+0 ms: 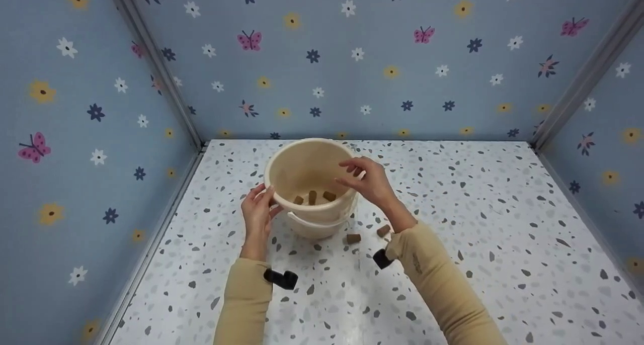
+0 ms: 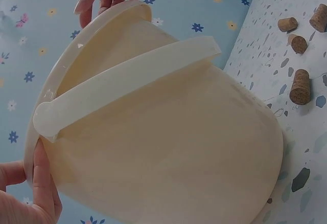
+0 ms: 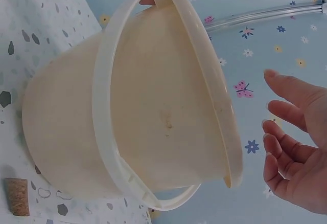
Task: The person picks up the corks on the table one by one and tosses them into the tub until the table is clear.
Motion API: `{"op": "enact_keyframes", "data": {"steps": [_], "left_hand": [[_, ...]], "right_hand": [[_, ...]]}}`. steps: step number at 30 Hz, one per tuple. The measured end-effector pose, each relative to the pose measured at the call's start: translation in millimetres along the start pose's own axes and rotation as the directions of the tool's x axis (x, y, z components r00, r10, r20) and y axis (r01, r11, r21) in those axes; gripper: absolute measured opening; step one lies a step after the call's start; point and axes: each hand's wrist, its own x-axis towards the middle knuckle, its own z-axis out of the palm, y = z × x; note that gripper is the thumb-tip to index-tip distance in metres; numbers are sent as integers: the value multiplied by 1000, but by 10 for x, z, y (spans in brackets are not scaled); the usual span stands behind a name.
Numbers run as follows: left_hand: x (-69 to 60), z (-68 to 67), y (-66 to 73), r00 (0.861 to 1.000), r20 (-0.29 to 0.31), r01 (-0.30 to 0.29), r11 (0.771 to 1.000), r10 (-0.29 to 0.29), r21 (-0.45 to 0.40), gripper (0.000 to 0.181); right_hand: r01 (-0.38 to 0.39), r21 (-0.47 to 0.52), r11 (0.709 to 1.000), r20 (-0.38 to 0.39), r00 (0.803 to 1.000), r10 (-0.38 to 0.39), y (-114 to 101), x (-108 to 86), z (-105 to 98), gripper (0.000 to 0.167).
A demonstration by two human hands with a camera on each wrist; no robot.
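While a round cream plastic bucket (image 1: 312, 171) sits on the speckled white counter (image 1: 453, 199), the left hand (image 1: 257, 211) grasps its eight-o'clock rim; the right hand (image 1: 371, 183) hovers at three, fingers released; grainy cylindrical brown corks (image 1: 329, 196) lie inside.

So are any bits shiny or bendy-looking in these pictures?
Head view: a pale shine on the table, low in the middle; left wrist view: the bucket has small bright glints along its rim; right wrist view: the metal rail looks curved, probably lens distortion.
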Motion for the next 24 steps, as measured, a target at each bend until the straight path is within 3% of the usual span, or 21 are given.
{"op": "enact_keyframes", "data": {"steps": [3, 5, 9, 12, 14, 16, 21, 23, 24], "left_hand": [[-73, 15, 35, 999, 19, -50, 998, 50, -43, 36], [-108, 35, 72, 999, 17, -42, 998, 42, -40, 36], [180, -69, -164, 999, 5, -41, 999, 41, 5, 44], [496, -182, -468, 994, 3, -112, 993, 112, 34, 55], [600, -220, -551, 992, 15, -126, 992, 126, 24, 57], [492, -181, -462, 994, 7, -111, 994, 111, 22, 55], [-372, 170, 258, 999, -38, -15, 999, 17, 32, 41], [-601, 263, 443, 1000, -26, -7, 1000, 8, 19, 36], [-586, 259, 427, 1000, -27, -11, 1000, 12, 21, 35]], "right_hand": [[1, 1, 1000, -13, 1000, -1, 30, -45, -17, 34], [-2, 5, 1000, -20, 1000, 2, 55, -72, -29, 34], [-7, 30, 1000, -37, 999, 8, 102, -125, -59, 34], [-11, 54, 999, -54, 998, 14, 135, -167, -86, 33], [-9, 58, 998, -70, 997, 13, 158, -196, -103, 33], [-8, 51, 999, -87, 996, 12, 187, -226, -118, 32], [3, 53, 999, -138, 990, 4, 288, -301, -139, 31], [2, 62, 998, -154, 988, 7, 332, -330, -149, 32], [1, 69, 998, -163, 987, 10, 354, -344, -154, 32]]}}
